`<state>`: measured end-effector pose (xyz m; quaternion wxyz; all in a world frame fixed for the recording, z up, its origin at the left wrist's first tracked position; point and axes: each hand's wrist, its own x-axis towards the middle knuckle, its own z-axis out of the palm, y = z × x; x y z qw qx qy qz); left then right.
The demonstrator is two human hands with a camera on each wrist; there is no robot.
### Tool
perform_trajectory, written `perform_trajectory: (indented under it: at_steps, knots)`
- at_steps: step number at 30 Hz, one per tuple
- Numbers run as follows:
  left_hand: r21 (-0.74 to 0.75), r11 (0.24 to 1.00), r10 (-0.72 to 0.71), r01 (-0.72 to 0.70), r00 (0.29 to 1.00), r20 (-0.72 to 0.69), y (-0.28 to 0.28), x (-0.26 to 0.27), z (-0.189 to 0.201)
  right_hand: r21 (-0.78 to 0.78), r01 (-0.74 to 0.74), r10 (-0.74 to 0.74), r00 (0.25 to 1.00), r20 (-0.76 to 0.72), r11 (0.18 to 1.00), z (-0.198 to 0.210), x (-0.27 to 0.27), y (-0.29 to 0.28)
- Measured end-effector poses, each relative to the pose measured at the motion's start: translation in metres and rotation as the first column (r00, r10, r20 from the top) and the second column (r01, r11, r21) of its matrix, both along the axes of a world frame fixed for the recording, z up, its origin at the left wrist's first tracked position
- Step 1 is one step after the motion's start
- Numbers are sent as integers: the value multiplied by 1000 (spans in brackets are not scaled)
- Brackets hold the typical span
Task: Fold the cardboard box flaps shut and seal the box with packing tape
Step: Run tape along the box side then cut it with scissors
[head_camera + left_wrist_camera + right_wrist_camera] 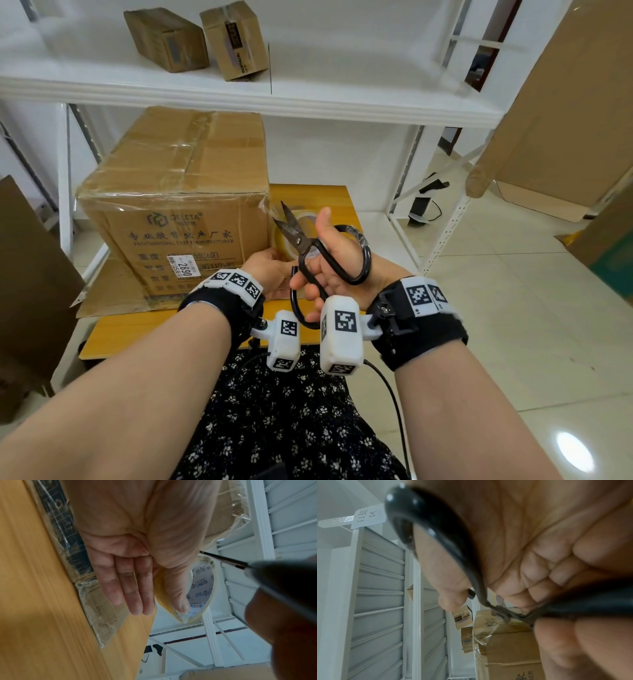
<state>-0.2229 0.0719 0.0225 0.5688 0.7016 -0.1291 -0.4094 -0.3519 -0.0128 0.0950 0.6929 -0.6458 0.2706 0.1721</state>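
Note:
A large brown cardboard box point(171, 205) stands on the wooden table point(171, 325), its top flaps folded down under clear tape. My left hand point(270, 269) holds the tape roll point(202, 588) beside the box's right front corner, thumb inside the core and fingers point(130, 588) straight along the outside. A clear tape strip point(481, 641) runs from the box corner toward the roll. My right hand point(325, 253) grips black scissors point(308, 246). The blades stand apart at the strip, tips pointing up and left. In the head view the scissors hide most of the roll.
A white metal shelf rack point(308, 102) stands over the table, with two small boxes point(164, 37) point(236, 37) on its upper shelf. Flattened cardboard point(113, 294) lies under the box. Big cardboard sheets point(565, 120) lean at the right and a dark board point(27, 274) at the left.

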Motion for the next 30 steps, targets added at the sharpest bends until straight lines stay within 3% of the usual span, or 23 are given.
perform_trajectory:
  at_steps: [8, 16, 24, 27, 30]
  knots:
    - [-31, 998, -54, 52, 995, -78, 6, 4, -3, 75, 14, -16, 1000, 26, 997, 13, -5, 0]
    - [11, 995, -101, 101, 995, -18, 6, 5, -11, 124, 49, -55, 998, 44, 991, 1, -6, -11]
    - [117, 974, -198, 196, 980, 5, -4, 4, -12, 106, -40, 34, 998, 51, 994, -6, -22, -44]
    - [150, 964, -221, 221, 975, -22, -5, 3, -19, 84, 146, -151, 987, 62, 986, -9, -27, -59]
    - [146, 960, -235, 240, 971, -51, -2, 6, -24, -26, 386, -385, 922, 44, 922, -28, -28, -78]
